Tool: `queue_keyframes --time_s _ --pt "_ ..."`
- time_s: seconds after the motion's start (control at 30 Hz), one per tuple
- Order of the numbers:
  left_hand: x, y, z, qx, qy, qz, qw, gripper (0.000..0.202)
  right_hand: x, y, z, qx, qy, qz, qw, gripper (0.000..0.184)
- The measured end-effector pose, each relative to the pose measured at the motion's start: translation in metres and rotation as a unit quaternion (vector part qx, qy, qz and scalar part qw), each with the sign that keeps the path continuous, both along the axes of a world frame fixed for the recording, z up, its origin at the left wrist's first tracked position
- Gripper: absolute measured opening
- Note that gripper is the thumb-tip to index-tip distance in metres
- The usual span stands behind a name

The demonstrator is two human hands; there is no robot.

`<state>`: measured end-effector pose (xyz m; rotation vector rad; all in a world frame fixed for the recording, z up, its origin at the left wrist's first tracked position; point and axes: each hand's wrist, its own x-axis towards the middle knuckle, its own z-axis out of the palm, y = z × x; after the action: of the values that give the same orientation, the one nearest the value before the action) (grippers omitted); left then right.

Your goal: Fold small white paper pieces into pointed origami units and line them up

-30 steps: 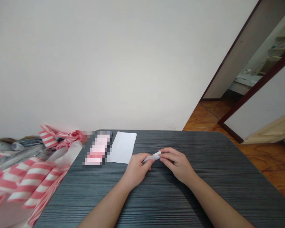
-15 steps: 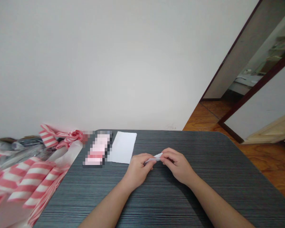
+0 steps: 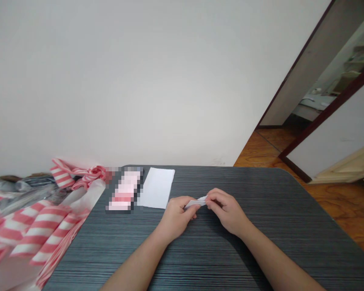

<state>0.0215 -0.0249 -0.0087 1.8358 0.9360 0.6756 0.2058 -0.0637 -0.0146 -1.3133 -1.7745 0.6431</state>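
A small folded piece of white paper (image 3: 196,203) is pinched between my two hands above the dark table (image 3: 206,250). My left hand (image 3: 178,214) grips its left end, the thumb in front and the fingers behind. At the right end, my right hand (image 3: 226,208) holds it between thumb and fingertips. Parts of the paper are hidden by the fingers. Just beyond my left hand lies a flat white stack of paper sheets (image 3: 157,188).
Left of the sheets is a blurred-out pinkish rectangle (image 3: 124,192). Red-and-white striped cloth (image 3: 41,228) is heaped beside the table's left edge. A white wall (image 3: 170,81) stands behind, with wooden floor (image 3: 263,147) and a doorway to the right.
The folded paper has tilted slightly between my fingers, so more of its front face shows. Both hands stay in nearly the same place.
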Motion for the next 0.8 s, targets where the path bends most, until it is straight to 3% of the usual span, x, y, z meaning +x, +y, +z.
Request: queue_keyframes --time_s 0.23,0.43,0.5,0.57,0.67,0.8 --pt "0.001 -0.001 -0.009 -0.097 -0.047 0.023 0.994 0.037 0.001 -0.001 0.002 -0.005 -0.01 0.014 1.0 0.017" --pt "0.0 0.002 -0.013 -0.121 -0.051 0.006 0.991 0.026 -0.001 -0.002 -0.011 -0.041 0.037 -0.003 0.998 0.01" --pt "0.0 0.001 -0.013 -0.13 -0.062 0.009 0.989 0.025 -0.002 -0.002 -0.017 -0.066 0.104 -0.009 0.992 0.024" --pt "0.0 0.001 -0.012 -0.137 -0.071 0.009 0.988 0.024 -0.002 -0.002 -0.019 -0.083 0.125 -0.012 0.989 0.027" --pt "0.001 0.001 -0.011 -0.149 -0.081 0.012 0.985 0.023 0.0 -0.002 -0.016 -0.108 0.081 -0.016 0.991 0.012" --pt "0.002 0.002 -0.011 -0.158 -0.089 0.01 0.983 0.022 0.002 -0.003 -0.008 -0.132 0.048 -0.008 0.99 0.023"
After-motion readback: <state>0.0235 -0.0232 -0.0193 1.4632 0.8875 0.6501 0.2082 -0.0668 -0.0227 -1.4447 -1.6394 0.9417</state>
